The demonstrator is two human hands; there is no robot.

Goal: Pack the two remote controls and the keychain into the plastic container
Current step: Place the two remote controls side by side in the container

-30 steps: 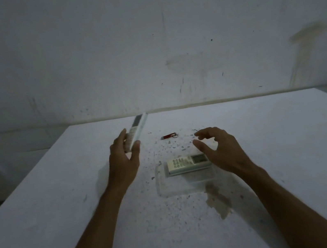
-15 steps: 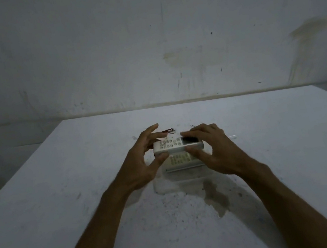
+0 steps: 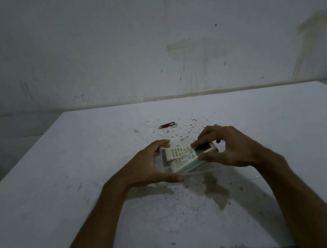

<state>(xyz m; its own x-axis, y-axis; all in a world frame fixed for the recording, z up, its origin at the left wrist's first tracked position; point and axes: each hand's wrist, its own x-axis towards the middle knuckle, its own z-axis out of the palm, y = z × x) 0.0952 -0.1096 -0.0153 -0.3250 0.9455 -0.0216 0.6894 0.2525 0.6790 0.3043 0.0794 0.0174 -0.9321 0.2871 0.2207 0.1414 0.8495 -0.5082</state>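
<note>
Two white remote controls lie side by side in the clear plastic container at the table's middle. The farther remote has its right end under the fingers of my right hand. The nearer remote is pinched at its right end by that hand's thumb. My left hand cups the container's left side, thumb along its front edge. The red keychain lies alone on the table beyond both hands.
The white table is speckled with dark flecks and has a stain just in front of the container. A stained wall runs behind its far edge. The table's front edge is close to my body.
My left hand carried the second remote from the left to the container, my right hand joined it, and both lowered it beside the first remote.
</note>
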